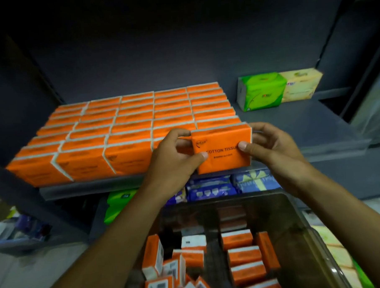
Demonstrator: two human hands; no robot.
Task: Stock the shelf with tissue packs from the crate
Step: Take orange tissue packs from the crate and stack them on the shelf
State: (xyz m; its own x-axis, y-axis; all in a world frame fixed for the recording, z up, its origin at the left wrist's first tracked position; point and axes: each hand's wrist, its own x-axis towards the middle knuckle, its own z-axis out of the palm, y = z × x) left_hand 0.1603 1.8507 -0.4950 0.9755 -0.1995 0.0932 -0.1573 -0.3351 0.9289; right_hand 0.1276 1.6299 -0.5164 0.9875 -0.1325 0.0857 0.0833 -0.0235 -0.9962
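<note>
STOCKING UP: At far left, orange tissue packs (123, 129) stand on edge in tight rows across the grey shelf (292, 122). They fill it in five columns from front to back, faces forward so the label reads from the aisle.

The left hand (176, 153) pinches the left edge of one more orange pack (223, 140), thumb pressed on its printed face and fingers curled over the top. The right hand (269, 142) mirrors it on the opposite edge, thumb on the front and fingers wrapped behind. Held upright between the two hands at the shelf's front lip, the pack sits at the head of the rightmost column, seemingly against the row behind it. The two-handed hold appears meant to square the pack with its neighbours and press the column snug.

Farther right, a green pack (259, 90) and a pale yellow pack (301, 83) stand side by side against the back wall. They are well apart from the orange block, with bare shelf between.

Below the hands, the clear-walled crate (301, 221) holds a jumble of loose orange packs (244, 254), some flat and some on end. This suggests the job is well along but not finished. Blue and purple packets (212, 186) show beneath the shelf's front rail.
</note>
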